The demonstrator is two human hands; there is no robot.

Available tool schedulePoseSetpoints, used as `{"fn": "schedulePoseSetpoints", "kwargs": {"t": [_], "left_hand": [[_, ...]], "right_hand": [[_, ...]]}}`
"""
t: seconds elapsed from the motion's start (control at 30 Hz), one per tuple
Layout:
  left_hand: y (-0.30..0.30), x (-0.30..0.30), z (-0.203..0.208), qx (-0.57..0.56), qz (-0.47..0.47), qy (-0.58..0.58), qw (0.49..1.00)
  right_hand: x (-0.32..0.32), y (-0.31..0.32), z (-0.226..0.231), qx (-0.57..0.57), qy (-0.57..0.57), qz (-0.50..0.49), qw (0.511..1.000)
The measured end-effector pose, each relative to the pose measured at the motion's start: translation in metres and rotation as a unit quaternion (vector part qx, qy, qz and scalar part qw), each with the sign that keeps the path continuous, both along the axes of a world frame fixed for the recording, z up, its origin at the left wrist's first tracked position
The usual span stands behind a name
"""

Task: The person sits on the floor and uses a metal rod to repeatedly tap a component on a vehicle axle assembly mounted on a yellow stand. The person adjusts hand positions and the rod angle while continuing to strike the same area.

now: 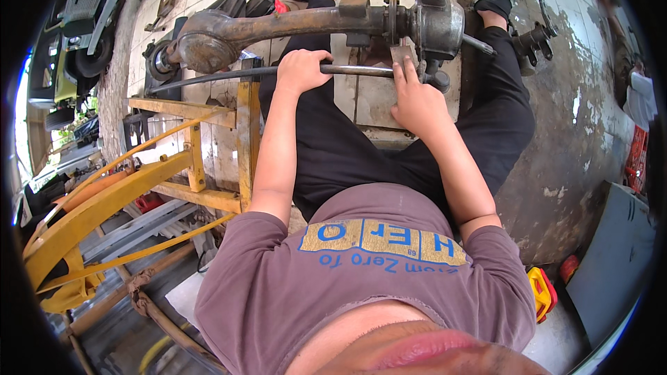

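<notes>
A long metal rod [358,70] lies crosswise in front of me, with a ball-jointed end [437,78] at the right. My left hand [301,73] is wrapped around its middle. Near the right end, my right hand [419,99] presses two stretched fingers on a thin, flat, grey-brown piece [401,55] that lies against the rod; its thumb is tucked underneath. I cannot make out what the piece is. Just beyond the rod rests a rusty axle housing [292,28], with a round metal housing [439,24] at its right end.
My legs [497,104] straddle the axle on the tiled floor. Yellow metal framing [246,142] stands close by my left arm. A loose metal bracket part [533,45] lies past my right leg. At the lower right are a grey panel [603,264] and a yellow-red object [540,294]. A vehicle [83,21] stands far left.
</notes>
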State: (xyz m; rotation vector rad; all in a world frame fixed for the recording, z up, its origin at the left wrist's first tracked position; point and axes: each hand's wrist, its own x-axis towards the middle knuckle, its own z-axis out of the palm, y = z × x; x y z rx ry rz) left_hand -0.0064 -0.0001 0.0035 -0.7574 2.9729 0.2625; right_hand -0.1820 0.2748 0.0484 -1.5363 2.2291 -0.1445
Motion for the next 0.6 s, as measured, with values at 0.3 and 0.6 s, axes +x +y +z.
{"fn": "schedulePoseSetpoints", "kwargs": {"t": [0.3, 0.6], "left_hand": [[0.007, -0.001, 0.008, 0.016, 0.015, -0.009, 1.0], [0.005, 0.001, 0.001, 0.007, 0.012, 0.008, 1.0]], "right_hand": [[0.011, 0.005, 0.003, -0.017, 0.013, -0.015, 1.0], [-0.002, -0.003, 0.0, -0.018, 0.0, -0.018, 1.0]]}}
